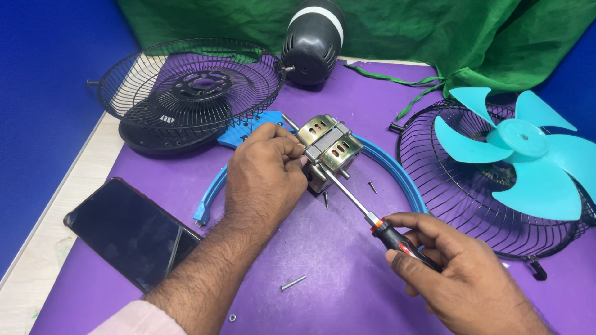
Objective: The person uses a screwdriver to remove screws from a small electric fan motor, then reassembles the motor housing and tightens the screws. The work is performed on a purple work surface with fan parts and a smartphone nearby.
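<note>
My left hand (264, 177) grips a brass-coloured fan motor (329, 147) and holds it steady on the purple mat (347, 279). A screwdriver (372, 217) with a black and red handle is in my right hand (447, 273); its tip rests against the motor's near side. Two small screws (372, 186) lie on the mat just beside the motor. A longer screw (293, 283) lies nearer to me, between my forearms.
A teal fan blade (521, 155) rests in a black wire grille (459, 186) at the right. Another black grille (186, 93) stands at the back left, a black motor housing (312, 40) behind. A blue ring (397, 167), a dark phone (127, 232) and green cloth (434, 37) lie around.
</note>
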